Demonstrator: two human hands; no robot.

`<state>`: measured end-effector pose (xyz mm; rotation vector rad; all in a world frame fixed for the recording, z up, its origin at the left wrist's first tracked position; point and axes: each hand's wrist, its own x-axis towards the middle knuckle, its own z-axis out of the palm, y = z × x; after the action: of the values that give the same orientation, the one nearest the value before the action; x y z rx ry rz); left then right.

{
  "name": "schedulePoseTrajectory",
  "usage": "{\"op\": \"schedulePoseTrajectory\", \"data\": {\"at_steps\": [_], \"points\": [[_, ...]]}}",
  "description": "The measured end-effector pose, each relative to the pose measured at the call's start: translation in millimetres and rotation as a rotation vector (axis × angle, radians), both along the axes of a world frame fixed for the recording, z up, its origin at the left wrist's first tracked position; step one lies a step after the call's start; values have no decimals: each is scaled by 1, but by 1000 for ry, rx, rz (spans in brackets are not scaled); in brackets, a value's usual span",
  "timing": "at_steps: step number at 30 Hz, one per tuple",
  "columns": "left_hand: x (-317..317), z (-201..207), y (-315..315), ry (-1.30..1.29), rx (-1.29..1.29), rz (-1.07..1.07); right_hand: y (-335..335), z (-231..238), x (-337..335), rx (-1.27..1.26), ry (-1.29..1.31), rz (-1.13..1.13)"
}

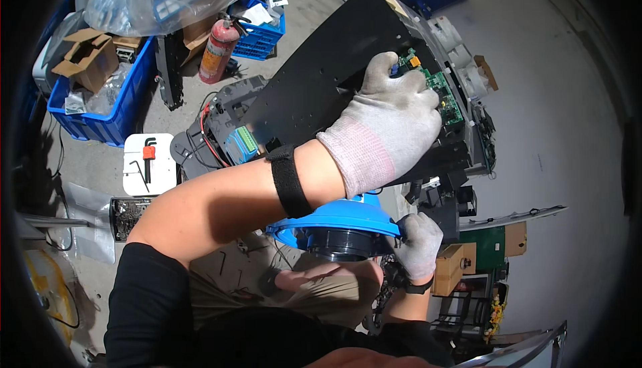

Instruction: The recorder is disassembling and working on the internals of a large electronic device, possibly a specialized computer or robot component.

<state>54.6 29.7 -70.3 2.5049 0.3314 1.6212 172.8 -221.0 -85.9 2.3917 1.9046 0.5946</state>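
Note:
My left hand (400, 104), in a grey-white knit glove, reaches across to a large black metal cabinet (321, 67). Its thumb and fingers are curled round a green circuit board (447, 97) with an orange and a blue part at its upper end. The fingertips are partly hidden behind the board. Closer to my body, my gloved right hand (419, 244) is closed at the right edge of a round blue cover (314, 221) with a black ring beneath it. The palm side of that hand is hidden. Beside the cabinet lies a blue module (242, 144) with a green terminal strip.
A white tray (134, 167) with hex keys lies to the left. Behind it are a blue crate (110, 124) with cartons, a red fire extinguisher (218, 52) and a smaller blue crate (257, 42). Loose hex keys lie on the floor. Cardboard boxes (449, 268) stand at right.

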Motion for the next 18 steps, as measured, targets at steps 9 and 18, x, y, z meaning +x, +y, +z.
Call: {"op": "schedulePoseTrajectory", "data": {"at_steps": [9, 18], "points": [[-2, -7, -19, -123, -458, -192, -1, -2, 1, 41, 23, 45], [4, -12, -16, -169, -451, -301, 2, -3, 1, 98, 35, 95]]}}
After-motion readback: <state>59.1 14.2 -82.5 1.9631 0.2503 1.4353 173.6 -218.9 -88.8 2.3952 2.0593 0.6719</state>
